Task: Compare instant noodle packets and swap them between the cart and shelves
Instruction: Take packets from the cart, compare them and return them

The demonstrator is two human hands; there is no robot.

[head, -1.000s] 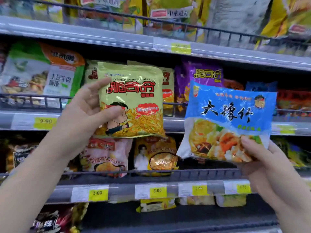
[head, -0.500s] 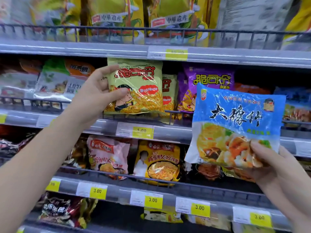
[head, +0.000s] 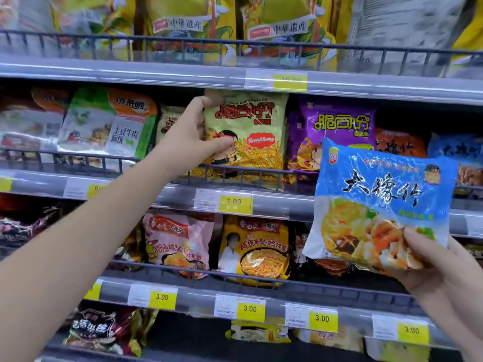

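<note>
My left hand (head: 187, 138) grips the left edge of a pale green noodle packet (head: 251, 134) with red lettering, thumb on its front. The packet stands upright on the middle shelf behind the wire rail (head: 261, 173), next to a purple packet (head: 337, 129). My right hand (head: 428, 259) holds a blue noodle packet (head: 384, 202) by its lower right corner, out in front of the shelves at the right. No cart is in view.
The shelves are stocked: large yellow bags (head: 183, 24) on top, a green-and-orange packet (head: 112, 121) at middle left, pink (head: 180, 241) and yellow (head: 256, 249) packets one level down. Yellow price tags (head: 235, 202) line the shelf edges.
My left hand has carried the green packet up and away from me until it stands on the middle shelf. The blue packet stays held out at the right.
</note>
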